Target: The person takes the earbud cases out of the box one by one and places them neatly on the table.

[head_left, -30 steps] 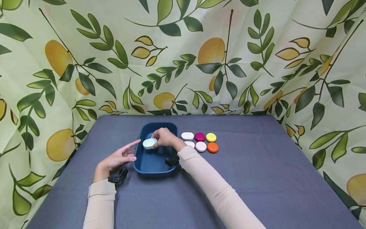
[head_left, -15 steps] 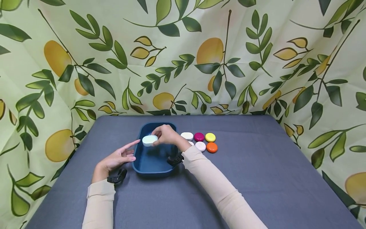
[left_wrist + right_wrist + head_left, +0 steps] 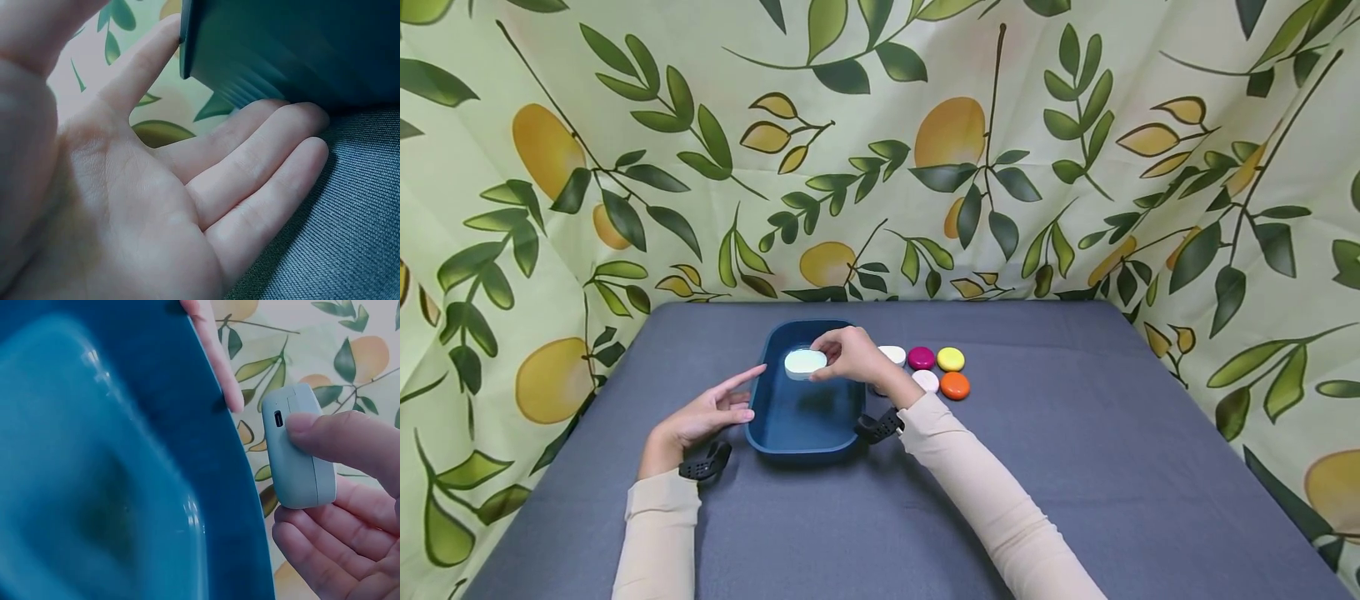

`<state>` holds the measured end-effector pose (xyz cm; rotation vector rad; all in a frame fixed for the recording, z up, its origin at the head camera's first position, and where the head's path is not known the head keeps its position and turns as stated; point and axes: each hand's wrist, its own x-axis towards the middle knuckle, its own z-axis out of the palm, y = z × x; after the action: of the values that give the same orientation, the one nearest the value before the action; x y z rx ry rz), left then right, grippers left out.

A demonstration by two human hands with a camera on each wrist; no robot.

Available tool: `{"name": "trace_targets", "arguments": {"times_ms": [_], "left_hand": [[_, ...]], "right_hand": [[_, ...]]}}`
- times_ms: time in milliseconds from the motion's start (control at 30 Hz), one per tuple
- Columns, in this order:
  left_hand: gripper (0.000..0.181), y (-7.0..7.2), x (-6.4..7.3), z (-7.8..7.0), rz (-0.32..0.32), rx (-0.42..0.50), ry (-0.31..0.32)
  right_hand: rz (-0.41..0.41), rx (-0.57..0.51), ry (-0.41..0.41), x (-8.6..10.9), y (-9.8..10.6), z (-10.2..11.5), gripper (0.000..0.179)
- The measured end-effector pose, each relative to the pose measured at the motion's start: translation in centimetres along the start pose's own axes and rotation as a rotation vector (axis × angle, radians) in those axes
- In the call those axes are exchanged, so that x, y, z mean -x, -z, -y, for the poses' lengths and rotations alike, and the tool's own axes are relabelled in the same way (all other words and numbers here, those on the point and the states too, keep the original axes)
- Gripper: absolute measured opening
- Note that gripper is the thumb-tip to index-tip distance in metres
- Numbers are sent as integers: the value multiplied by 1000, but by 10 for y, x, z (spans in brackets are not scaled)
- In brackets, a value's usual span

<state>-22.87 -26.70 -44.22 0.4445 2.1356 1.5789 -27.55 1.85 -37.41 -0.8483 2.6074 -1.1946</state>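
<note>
A pale mint earbud case (image 3: 806,363) with a small charging port on its side is held in my right hand (image 3: 853,357), above the far part of a dark blue tray (image 3: 808,446). In the right wrist view, the thumb presses one face of the case (image 3: 294,469) and the fingers support it from below. My left hand (image 3: 703,414) is at the tray's left side with its fingers extended. In the left wrist view, the index fingertip touches the tray's rim (image 3: 187,44), and the other fingers lie low against its wall.
Right of the tray lie a white oval case (image 3: 892,355), a magenta round piece (image 3: 921,358), a yellow one (image 3: 951,359), a white one (image 3: 925,381) and an orange one (image 3: 955,385). My right wrist partly hides this group. A leaf-patterned cloth (image 3: 865,167) hangs behind the grey table (image 3: 1075,433).
My right hand has lifted the earbud case slightly and shifted it to the right over the tray. The left hand stays at the tray's side.
</note>
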Motion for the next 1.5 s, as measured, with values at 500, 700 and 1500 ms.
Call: {"name": "trace_targets", "arguments": {"times_ms": [500,700,1500], "left_hand": [[79,0,0,0,8,-35,-26],[80,-1,0,1,-8,-14,1],[80,1,0,0,1,-13,-9]], "right_hand": [[-42,-24,34,19,8,-11,41],[-76,-38,37,31,18,-16,40],[-163,-25,-41,92,43,-67,38]]}}
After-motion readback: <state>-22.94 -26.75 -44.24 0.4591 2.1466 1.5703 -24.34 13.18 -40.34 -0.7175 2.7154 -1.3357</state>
